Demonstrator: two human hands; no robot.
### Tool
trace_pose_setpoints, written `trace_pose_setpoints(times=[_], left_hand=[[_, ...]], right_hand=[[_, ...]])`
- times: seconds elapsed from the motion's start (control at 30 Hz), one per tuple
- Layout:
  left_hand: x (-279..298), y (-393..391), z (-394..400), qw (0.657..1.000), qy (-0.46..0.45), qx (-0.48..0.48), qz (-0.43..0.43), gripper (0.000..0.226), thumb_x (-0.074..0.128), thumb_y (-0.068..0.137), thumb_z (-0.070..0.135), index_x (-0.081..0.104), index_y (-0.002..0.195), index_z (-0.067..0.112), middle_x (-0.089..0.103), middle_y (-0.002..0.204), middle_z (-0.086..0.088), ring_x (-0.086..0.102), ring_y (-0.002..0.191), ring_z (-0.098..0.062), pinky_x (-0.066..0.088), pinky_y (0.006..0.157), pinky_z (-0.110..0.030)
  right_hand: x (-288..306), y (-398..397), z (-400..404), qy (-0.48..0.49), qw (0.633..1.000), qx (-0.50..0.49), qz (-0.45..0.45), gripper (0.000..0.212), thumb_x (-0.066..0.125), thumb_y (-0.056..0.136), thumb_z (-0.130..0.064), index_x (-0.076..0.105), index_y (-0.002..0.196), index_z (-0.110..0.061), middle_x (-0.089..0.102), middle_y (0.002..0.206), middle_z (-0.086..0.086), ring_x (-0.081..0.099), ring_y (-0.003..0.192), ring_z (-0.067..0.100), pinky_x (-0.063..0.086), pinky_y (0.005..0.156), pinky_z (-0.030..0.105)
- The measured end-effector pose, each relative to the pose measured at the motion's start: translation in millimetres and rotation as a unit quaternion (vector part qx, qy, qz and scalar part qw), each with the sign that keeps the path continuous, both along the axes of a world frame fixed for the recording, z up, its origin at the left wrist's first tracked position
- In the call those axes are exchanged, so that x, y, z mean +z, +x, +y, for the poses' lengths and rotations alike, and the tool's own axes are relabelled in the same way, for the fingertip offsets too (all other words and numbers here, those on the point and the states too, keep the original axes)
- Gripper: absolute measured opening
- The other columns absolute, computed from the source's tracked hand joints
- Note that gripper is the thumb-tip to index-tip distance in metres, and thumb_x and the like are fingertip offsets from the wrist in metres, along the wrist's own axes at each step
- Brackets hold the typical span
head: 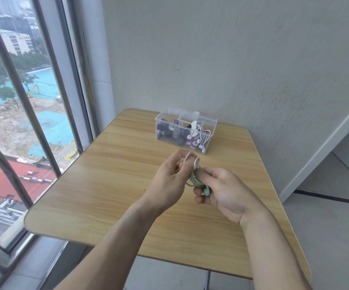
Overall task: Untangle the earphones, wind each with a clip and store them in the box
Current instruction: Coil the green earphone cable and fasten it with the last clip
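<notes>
Left hand [169, 176] pinching white clip [192, 160], right hand [221, 189] gripping green earphones [196, 181], seemingly coiled

The earphones [196, 180] held between the hands are mint green, cable and earbud alike, and the clip [192, 159] above them is white. The box [185, 130] is clear, colourless plastic; through its walls show white earphones, dark grey and black clips, and a touch of purple. The table [110, 185] is light yellowish wood with a fine streaked grain. The wall [232, 59] is pale grey-white with faint vertical lines.
</notes>
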State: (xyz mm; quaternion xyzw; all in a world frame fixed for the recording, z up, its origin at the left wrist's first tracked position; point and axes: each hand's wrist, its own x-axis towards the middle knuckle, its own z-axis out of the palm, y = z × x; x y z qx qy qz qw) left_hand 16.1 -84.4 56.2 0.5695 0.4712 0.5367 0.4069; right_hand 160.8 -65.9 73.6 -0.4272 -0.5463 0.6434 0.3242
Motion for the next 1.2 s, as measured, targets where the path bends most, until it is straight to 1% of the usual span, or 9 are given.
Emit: trace_pose_setpoints(times=[0.17,0.3,0.43,0.57,0.67,0.8,0.97,1.07,1.2], left_hand=[[2.0,-3.0,-1.1,0.995,-0.043,-0.027,-0.083,0.016,0.055,0.095,0.033,0.058,0.091,0.018,0.044,0.077,-0.008,0.040,0.063,-0.011,0.036,0.056,-0.016],[1.5,-3.0,-3.9,0.995,-0.045,-0.031,-0.087,0.014,0.052,0.102,0.018,0.053,0.087,0.017,0.045,0.081,-0.010,0.038,0.062,-0.013,0.035,0.052,-0.015],[4.5,-1.8,-5.8,0.995,-0.038,-0.045,-0.084,0.016,0.053,0.089,0.029,0.051,0.073,0.029,0.043,0.079,-0.007,0.037,0.063,-0.013,0.035,0.054,-0.017],[6.0,2.2,-6.8,0.996,-0.022,-0.048,-0.069,0.019,0.053,0.089,0.031,0.047,0.078,0.018,0.039,0.079,-0.007,0.038,0.062,-0.012,0.037,0.055,-0.019],[3.2,2.3,-4.8,0.998,0.001,-0.033,-0.046,0.028,0.055,0.088,0.036,0.045,0.079,0.012,0.043,0.081,-0.009,0.040,0.073,-0.018,0.038,0.063,-0.026],[1.9,0.1,-6.2,0.999,0.030,-0.018,-0.017,0.038,0.060,0.087,0.045,0.045,0.082,0.011,0.048,0.087,-0.007,0.046,0.079,-0.010,0.042,0.068,-0.018],[1.2,-3.5,-5.8,0.996,0.058,0.009,0.070,0.038,0.075,0.082,0.046,0.043,0.081,0.025,0.051,0.084,-0.003,0.047,0.074,-0.008,0.039,0.069,-0.019],[-2.9,-2.7,-1.9,0.994,0.068,0.017,0.081,0.033,0.077,0.083,0.037,0.046,0.085,0.025,0.057,0.090,-0.008,0.053,0.080,-0.016,0.044,0.073,-0.027],[-5.0,-3.3,1.7,0.982,0.124,0.040,0.138,0.027,0.078,0.085,0.027,0.053,0.095,0.020,0.059,0.094,0.003,0.055,0.089,-0.011,0.041,0.078,-0.014]], right_hand=[[0.4,-1.2,0.4,0.028,0.999,0.018,-0.025,0.016,0.057,0.100,-0.012,0.066,0.095,0.000,0.059,0.074,0.002,0.052,0.058,0.013,0.052,0.056,0.029],[1.1,-0.4,0.6,0.017,0.998,0.014,-0.051,0.012,0.062,0.096,-0.008,0.067,0.091,0.002,0.061,0.065,0.002,0.054,0.056,0.013,0.053,0.055,0.028],[3.1,4.0,1.8,0.002,0.997,0.016,-0.075,0.006,0.067,0.089,-0.001,0.070,0.084,-0.002,0.058,0.065,0.006,0.051,0.052,0.012,0.049,0.050,0.025],[0.5,-0.2,1.5,-0.033,0.996,0.023,-0.078,0.014,0.062,0.089,0.003,0.064,0.078,-0.004,0.055,0.061,0.004,0.049,0.050,0.012,0.048,0.048,0.026],[-6.2,-7.0,0.7,-0.063,0.997,0.006,-0.042,0.018,0.058,0.093,0.002,0.064,0.077,-0.003,0.056,0.065,0.007,0.053,0.052,0.014,0.053,0.051,0.028],[-11.0,-11.3,3.3,-0.075,0.996,0.007,0.053,0.019,0.058,0.097,-0.004,0.070,0.108,0.007,0.070,0.089,0.011,0.070,0.078,0.022,0.060,0.071,0.033],[-10.9,-14.6,4.1,-0.068,0.989,-0.015,0.128,0.023,0.053,0.100,-0.007,0.076,0.102,-0.006,0.076,0.102,0.007,0.072,0.094,0.012,0.057,0.072,0.021],[-11.1,-16.0,6.0,-0.076,0.989,-0.062,0.113,0.028,0.049,0.099,0.000,0.076,0.097,-0.005,0.077,0.096,0.010,0.074,0.086,0.014,0.058,0.066,0.023],[-14.2,-18.7,12.1,-0.086,0.970,-0.171,0.149,0.022,0.051,0.093,0.011,0.072,0.093,0.004,0.075,0.082,0.017,0.074,0.069,0.021,0.060,0.059,0.028]])
